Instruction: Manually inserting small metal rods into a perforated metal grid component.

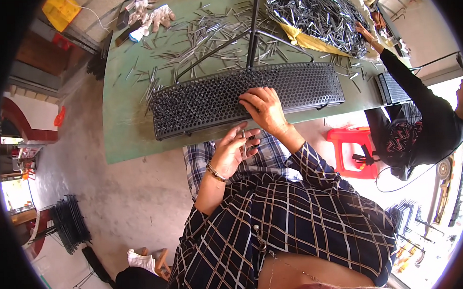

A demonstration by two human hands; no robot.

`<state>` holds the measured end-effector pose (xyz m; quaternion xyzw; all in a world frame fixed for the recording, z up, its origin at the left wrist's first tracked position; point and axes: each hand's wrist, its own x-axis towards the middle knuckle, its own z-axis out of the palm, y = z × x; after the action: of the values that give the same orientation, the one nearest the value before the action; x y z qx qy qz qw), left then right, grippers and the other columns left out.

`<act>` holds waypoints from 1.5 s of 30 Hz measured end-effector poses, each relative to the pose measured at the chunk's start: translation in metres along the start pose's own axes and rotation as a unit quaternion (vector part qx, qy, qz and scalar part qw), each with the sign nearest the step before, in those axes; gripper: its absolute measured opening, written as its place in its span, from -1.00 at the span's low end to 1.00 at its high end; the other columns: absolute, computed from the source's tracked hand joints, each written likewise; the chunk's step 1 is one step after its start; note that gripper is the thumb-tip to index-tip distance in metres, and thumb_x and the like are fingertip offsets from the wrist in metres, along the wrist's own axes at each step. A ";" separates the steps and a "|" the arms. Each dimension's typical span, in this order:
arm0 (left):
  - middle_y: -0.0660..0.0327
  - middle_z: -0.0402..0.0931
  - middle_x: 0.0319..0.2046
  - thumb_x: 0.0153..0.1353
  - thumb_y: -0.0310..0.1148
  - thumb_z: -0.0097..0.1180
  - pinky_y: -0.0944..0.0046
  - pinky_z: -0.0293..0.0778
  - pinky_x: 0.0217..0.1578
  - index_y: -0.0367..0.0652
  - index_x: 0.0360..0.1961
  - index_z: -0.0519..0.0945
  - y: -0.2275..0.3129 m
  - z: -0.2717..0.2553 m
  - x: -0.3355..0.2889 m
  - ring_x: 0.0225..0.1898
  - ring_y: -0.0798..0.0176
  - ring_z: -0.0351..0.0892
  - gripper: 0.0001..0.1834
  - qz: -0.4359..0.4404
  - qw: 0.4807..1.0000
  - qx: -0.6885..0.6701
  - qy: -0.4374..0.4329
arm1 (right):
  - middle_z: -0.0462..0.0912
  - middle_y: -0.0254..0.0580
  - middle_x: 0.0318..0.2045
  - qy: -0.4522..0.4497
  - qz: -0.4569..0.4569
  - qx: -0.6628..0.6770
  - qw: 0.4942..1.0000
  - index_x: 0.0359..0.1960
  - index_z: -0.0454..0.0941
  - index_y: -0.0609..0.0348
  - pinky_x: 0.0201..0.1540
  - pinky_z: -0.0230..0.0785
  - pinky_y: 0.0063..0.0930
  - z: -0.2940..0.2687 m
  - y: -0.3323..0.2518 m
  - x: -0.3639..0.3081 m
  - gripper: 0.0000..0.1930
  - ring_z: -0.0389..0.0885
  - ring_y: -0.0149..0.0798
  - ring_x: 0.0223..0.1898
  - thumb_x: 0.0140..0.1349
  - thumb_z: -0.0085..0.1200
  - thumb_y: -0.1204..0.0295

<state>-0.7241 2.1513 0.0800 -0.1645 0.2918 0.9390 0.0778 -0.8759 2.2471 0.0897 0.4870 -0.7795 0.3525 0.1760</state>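
A long black perforated panel [298, 86] lies along the near edge of the green table, rows of round holes covering its face. Many holes in its left half look filled with small shiny pieces. My right hand [265, 108] rests on the panel's middle, fingertips pressed together against the holes; whatever they pinch is hidden. Just below the panel's front edge, my left hand [231, 152] is palm up with fingers curled. A short thin metal rod [243, 141] stands between its thumb and fingers.
Loose metal rods [207, 36] lie scattered over the green table [126, 117], with a big heap [314, 19] at the back right. Black tubular legs [253, 39] rise behind the panel. Work gloves [153, 20] lie back left. A co-worker's hand [364, 33] touches the heap. A red stool [351, 150] stands right.
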 end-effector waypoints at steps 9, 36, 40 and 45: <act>-0.01 0.40 0.00 0.26 -0.53 -0.20 0.21 0.46 -0.10 -0.15 0.21 0.14 -0.002 -0.001 0.003 -0.05 0.14 0.47 -0.53 0.029 0.999 -0.025 -0.015 | 0.56 -0.22 -0.36 0.013 0.053 0.043 0.998 -0.37 0.61 0.16 -0.24 0.36 -0.33 -0.012 -0.007 0.001 -0.86 0.51 -0.14 -0.33 -0.02 0.19 0.49; 0.16 0.55 -0.24 0.22 -0.49 -0.01 0.33 0.48 -0.27 -0.21 -0.03 0.45 0.012 -0.029 -0.021 -0.29 0.33 0.53 -0.72 0.211 0.962 0.093 0.147 | 0.63 -0.15 -0.41 0.015 0.081 0.107 0.991 -0.34 0.61 0.21 -0.29 0.39 -0.38 -0.007 0.005 0.004 -0.86 0.57 -0.13 -0.36 0.04 0.17 0.47; 0.22 0.55 -0.26 0.20 -0.52 -0.03 0.38 0.46 -0.28 -0.17 -0.06 0.48 0.024 -0.035 -0.030 -0.32 0.39 0.51 -0.73 0.256 0.942 0.099 0.194 | 0.61 -0.18 -0.40 0.009 0.039 0.059 0.997 -0.35 0.61 0.20 -0.25 0.36 -0.34 -0.006 0.005 0.004 -0.86 0.54 -0.14 -0.36 0.02 0.16 0.46; 0.21 0.54 -0.28 0.20 -0.51 -0.03 0.42 0.48 -0.34 -0.20 -0.08 0.47 0.030 -0.040 -0.034 -0.35 0.40 0.52 -0.75 0.277 0.931 0.099 0.214 | 0.58 -0.20 -0.39 -0.012 0.026 0.038 0.999 -0.37 0.62 0.18 -0.25 0.34 -0.34 -0.006 0.007 0.002 -0.86 0.53 -0.16 -0.34 0.02 0.16 0.43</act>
<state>-0.6890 2.1019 0.0770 -0.2656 0.4271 0.8320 -0.2340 -0.8838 2.2520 0.0922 0.4768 -0.7802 0.3803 0.1388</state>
